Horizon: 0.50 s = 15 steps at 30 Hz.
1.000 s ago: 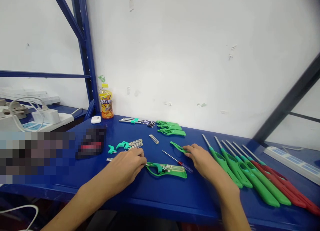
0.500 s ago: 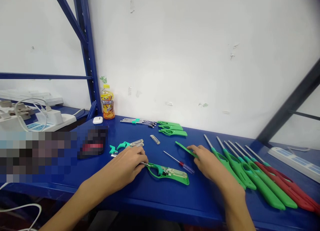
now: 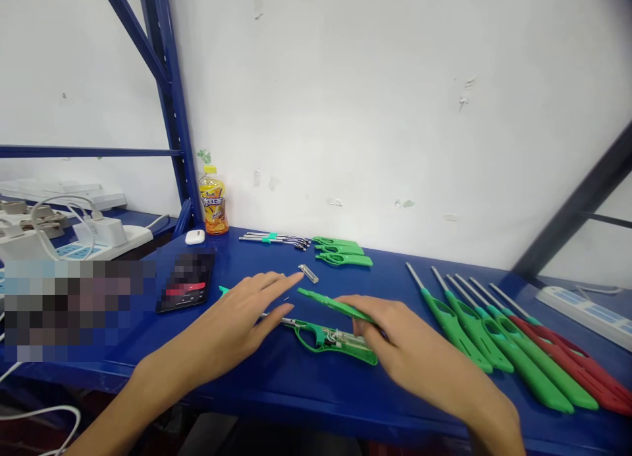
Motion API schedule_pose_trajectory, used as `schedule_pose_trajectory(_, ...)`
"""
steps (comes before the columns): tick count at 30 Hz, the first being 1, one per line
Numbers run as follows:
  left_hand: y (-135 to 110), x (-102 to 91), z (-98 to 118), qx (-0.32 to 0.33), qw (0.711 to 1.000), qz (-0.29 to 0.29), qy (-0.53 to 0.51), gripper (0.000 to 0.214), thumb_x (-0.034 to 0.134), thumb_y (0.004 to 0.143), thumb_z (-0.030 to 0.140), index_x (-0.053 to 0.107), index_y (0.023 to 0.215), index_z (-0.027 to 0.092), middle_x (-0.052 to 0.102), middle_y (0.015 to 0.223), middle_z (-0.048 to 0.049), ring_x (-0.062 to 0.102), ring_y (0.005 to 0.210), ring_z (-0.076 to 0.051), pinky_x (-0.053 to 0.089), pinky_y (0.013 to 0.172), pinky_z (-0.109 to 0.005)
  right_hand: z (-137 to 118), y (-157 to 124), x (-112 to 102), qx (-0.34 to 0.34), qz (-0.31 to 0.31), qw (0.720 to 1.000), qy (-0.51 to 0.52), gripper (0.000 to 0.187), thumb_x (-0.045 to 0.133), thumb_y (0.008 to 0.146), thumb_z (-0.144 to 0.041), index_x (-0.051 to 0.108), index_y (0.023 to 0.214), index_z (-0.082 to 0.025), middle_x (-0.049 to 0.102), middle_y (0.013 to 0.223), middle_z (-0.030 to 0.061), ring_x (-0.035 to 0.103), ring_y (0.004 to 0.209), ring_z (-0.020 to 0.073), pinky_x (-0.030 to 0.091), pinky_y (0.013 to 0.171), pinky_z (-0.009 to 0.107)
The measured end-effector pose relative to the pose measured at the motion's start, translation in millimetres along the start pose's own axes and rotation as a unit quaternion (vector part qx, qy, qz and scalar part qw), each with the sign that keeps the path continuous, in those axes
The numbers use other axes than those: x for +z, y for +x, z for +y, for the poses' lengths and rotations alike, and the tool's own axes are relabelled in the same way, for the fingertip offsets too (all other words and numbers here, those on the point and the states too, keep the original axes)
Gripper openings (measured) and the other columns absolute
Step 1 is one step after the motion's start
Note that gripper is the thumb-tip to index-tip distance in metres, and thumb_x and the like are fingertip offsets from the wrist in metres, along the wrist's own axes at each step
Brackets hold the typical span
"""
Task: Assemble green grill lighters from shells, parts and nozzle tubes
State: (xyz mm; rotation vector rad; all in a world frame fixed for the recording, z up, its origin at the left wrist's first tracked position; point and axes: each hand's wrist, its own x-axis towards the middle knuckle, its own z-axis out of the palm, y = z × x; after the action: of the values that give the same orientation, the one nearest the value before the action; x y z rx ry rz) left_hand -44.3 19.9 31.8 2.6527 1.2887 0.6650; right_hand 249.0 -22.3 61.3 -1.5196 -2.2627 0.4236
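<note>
My right hand [image 3: 390, 328] grips a green lighter shell half [image 3: 326, 299], tilted above the table. Below it lies an open lighter half [image 3: 316, 347], with a clear fuel tank [image 3: 350, 342], wires and a metal tube inside. My left hand [image 3: 249, 311] is open beside it, index finger and thumb apart, hovering over the tube end. A loose clear tank [image 3: 309, 274] lies just past the left fingertip. Teal trigger parts are mostly covered by my left hand. The screwdriver is almost wholly hidden behind the hands and shell.
Metal tubes with wires [image 3: 274, 238] and several green shell halves [image 3: 343, 260] lie along the wall. Long green lighters [image 3: 518, 364] and red ones [image 3: 567, 360] fan out at right. A drink bottle [image 3: 214, 202], white case [image 3: 195, 237] and phone [image 3: 187, 281] are at left.
My right hand has lifted the green shell half and brought it left over the open lighter. My left hand has let go of the metal tube and spread its fingers.
</note>
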Motion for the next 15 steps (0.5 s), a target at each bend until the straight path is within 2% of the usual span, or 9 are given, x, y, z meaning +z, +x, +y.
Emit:
schedule_pose_trajectory(2,1.2,1.1,-0.6,0.024,1.0,-0.011,-0.01,0.041,0.049,0.115,0.032,0.055,0.155,0.033,0.064,0.152,-0.0045,0.055,0.143,-0.029,0.043,0.121,-0.054,-9.9,-0.5,3.0,-0.009,-0.003,1.0,0.0,0.042,0.046,0.111,-0.048,0.068,0.145,-0.037,0.072,0.145,0.0021,0.064,0.136,0.0308,0.047,0.115,0.045)
schedule_pose_trajectory(5,4.4,2.2,-2.8,0.07,0.998,-0.001,-0.001,0.034,0.049,0.113,0.019,0.07,0.14,0.027,0.074,0.132,-0.0055,0.064,0.126,-0.027,0.05,0.111,-0.047,-8.8,0.8,9.0,-0.012,-0.026,1.0,0.012,0.048,0.044,0.111,-0.061,0.071,0.14,-0.036,0.074,0.142,0.003,0.065,0.134,0.0316,0.047,0.115,0.046)
schedule_pose_trajectory(7,6.4,2.1,-3.6,0.09,0.996,0.01,0.015,0.033,0.051,0.111,0.015,0.074,0.134,0.023,0.077,0.125,-0.0066,0.065,0.119,-0.027,0.052,0.104,-0.044,-2.1,0.5,14.0,-0.01,-0.04,0.999,0.019,0.05,0.042,0.112,-0.061,0.068,0.146,-0.035,0.071,0.148,0.0028,0.059,0.143,0.0321,0.044,0.119,0.047)
schedule_pose_trajectory(10,7.8,2.6,-2.0,0.086,0.996,0.002,0.027,0.029,0.053,0.111,0.016,0.077,0.127,0.021,0.078,0.116,-0.0073,0.067,0.11,-0.027,0.053,0.097,-0.044,5.8,-1.4,20.3,-0.02,-0.053,0.998,0.009,0.051,0.042,0.113,-0.057,0.062,0.153,-0.032,0.066,0.153,0.0052,0.051,0.15,0.0328,0.04,0.123,0.048)
schedule_pose_trajectory(12,8.0,4.6,0.2,0.069,0.997,-0.008,0.02,0.026,0.055,0.11,0.018,0.077,0.124,0.021,0.078,0.113,-0.0065,0.067,0.108,-0.027,0.052,0.098,-0.045,6.7,-1.7,22.0,-0.03,-0.054,0.998,-0.002,0.048,0.042,0.113,-0.054,0.066,0.148,-0.03,0.069,0.145,0.0081,0.058,0.141,0.0326,0.045,0.118,0.047)
schedule_pose_trajectory(15,8.3,9.1,3.7,0.058,0.998,-0.027,0.001,0.021,0.06,0.108,0.017,0.077,0.12,0.023,0.077,0.115,-0.0045,0.065,0.114,-0.027,0.048,0.105,-0.047,4.0,0.7,21.3,-0.028,-0.052,0.998,-0.016,0.036,0.053,0.111,-0.048,0.072,0.136,-0.029,0.071,0.131,0.0086,0.066,0.122,0.0298,0.051,0.105,0.043)
